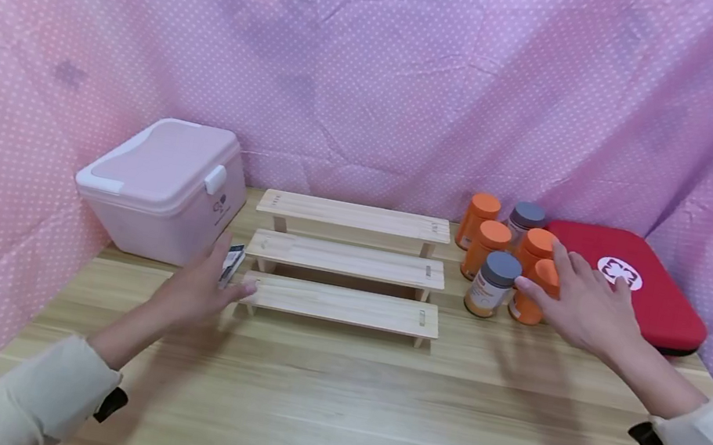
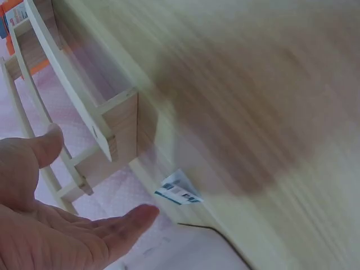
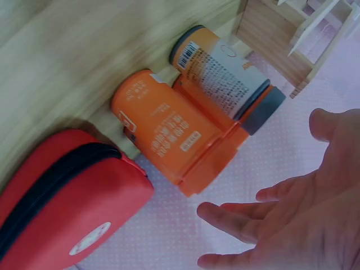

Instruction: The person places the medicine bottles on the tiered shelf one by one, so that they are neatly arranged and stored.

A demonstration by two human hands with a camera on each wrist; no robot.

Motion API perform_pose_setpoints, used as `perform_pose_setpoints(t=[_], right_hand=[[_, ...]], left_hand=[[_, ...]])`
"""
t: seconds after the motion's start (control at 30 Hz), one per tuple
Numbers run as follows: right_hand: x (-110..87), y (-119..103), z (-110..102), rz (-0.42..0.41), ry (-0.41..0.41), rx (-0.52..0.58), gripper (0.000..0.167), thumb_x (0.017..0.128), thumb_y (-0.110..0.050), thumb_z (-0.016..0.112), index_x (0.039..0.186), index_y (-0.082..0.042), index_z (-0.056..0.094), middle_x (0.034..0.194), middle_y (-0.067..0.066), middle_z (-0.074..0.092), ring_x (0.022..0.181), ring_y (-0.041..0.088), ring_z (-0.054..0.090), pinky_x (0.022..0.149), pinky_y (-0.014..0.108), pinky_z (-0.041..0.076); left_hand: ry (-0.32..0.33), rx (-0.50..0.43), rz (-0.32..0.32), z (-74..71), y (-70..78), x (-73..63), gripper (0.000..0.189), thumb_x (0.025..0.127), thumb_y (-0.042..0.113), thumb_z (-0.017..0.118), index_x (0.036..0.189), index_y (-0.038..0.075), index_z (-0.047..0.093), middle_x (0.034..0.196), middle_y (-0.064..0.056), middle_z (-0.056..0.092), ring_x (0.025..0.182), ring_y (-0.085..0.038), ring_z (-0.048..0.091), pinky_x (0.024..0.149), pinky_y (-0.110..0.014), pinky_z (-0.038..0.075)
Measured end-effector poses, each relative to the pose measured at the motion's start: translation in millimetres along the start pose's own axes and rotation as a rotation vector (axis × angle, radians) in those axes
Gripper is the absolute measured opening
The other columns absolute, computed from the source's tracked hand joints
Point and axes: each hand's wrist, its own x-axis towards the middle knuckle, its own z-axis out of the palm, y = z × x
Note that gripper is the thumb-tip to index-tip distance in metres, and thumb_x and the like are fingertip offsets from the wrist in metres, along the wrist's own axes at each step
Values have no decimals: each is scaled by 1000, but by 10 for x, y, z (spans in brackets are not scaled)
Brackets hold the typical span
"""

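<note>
My left hand (image 1: 196, 288) hovers with spread fingers at the left end of a three-tier wooden shelf (image 1: 334, 306); its thumb overlaps the lowest step in the head view. Just beyond the fingers, a small white-and-dark packet (image 1: 232, 262) lies between the shelf and a pink box. The left wrist view shows that packet (image 2: 179, 191) apart from the hand, which holds nothing. On the other side, my right hand (image 1: 588, 307) reaches over a cluster of orange bottles (image 1: 525, 309), fingers spread. A grey-capped bottle (image 1: 485, 295) stands at the cluster's front. The right wrist view shows the palm empty.
The lidded pink box (image 1: 163, 180) stands at the back left. A red zippered case (image 1: 666, 309) with a white emblem lies at the right, close behind the right hand. Pink dotted cloth (image 1: 381, 84) hangs around the wooden table (image 1: 322, 415).
</note>
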Motion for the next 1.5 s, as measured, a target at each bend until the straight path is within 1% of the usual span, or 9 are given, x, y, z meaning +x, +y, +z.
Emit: perform_pose_setpoints(t=[0.17, 0.23, 0.37, 0.5, 0.63, 0.77, 0.87, 1.23, 1.5], right_hand=[[16, 72, 60, 8, 30, 17, 95, 92, -66, 40, 152, 0, 8, 146, 37, 23, 128, 59, 19, 97, 77, 1], [31, 99, 79, 11, 44, 28, 95, 92, -65, 42, 152, 1, 9, 145, 37, 23, 128, 59, 19, 97, 77, 1], [70, 152, 106, 13, 54, 59, 95, 92, -61, 47, 152, 2, 9, 146, 36, 21, 128, 59, 18, 98, 77, 0], [117, 192, 134, 15, 53, 98, 93, 93, -56, 51, 151, 4, 10, 146, 37, 22, 127, 60, 19, 97, 76, 2], [161, 232, 159, 20, 44, 153, 91, 93, -48, 57, 148, 9, 12, 141, 41, 25, 125, 61, 22, 96, 76, 10], [187, 267, 178, 18, 18, 221, 89, 94, -42, 59, 145, 13, 12, 134, 41, 30, 120, 58, 31, 96, 73, 24], [193, 289, 206, 8, 8, 260, 84, 95, -38, 59, 144, 14, 15, 129, 40, 35, 116, 54, 38, 95, 69, 32], [181, 335, 311, -34, 91, 327, 60, 96, -30, 59, 134, 10, 36, 120, 31, 50, 107, 45, 49, 92, 62, 40], [189, 364, 329, 10, 97, 360, 68, 96, -33, 58, 138, 12, 29, 124, 34, 47, 107, 48, 48, 92, 63, 39]], left_hand=[[11, -57, -16, 49, -25, -14, 102, 89, 36, 69, 152, -1, -3, 150, -36, 19, 135, -50, 24, 106, -62, 25], [29, -69, -4, 71, -34, -21, 94, 88, 33, 71, 151, -3, 11, 144, -35, 33, 129, -48, 36, 101, -60, 33], [44, -89, 12, 120, -52, -32, 73, 87, 32, 72, 140, 0, 34, 111, -24, 56, 97, -35, 54, 78, -47, 46], [36, -102, 0, 148, -59, -31, 66, 86, 32, 73, 134, 2, 40, 90, -16, 52, 77, -26, 47, 63, -35, 40], [30, -127, -15, 172, -64, -20, 66, 85, 31, 74, 133, 1, 41, 100, -20, 54, 82, -28, 51, 67, -36, 42], [24, -164, -30, 209, -74, -13, 70, 85, 29, 75, 137, 0, 38, 120, -26, 55, 100, -35, 55, 77, -41, 48], [26, -192, -41, 238, -85, -7, 71, 85, 25, 75, 139, 0, 37, 123, -29, 55, 103, -36, 57, 79, -42, 50], [30, -251, -85, 303, -104, 15, 78, 85, 19, 75, 144, -8, 32, 122, -29, 57, 108, -37, 58, 87, -43, 51], [29, -336, -93, 369, -127, 55, 73, 85, 15, 75, 143, -7, 36, 123, -28, 57, 107, -34, 57, 87, -40, 50]])
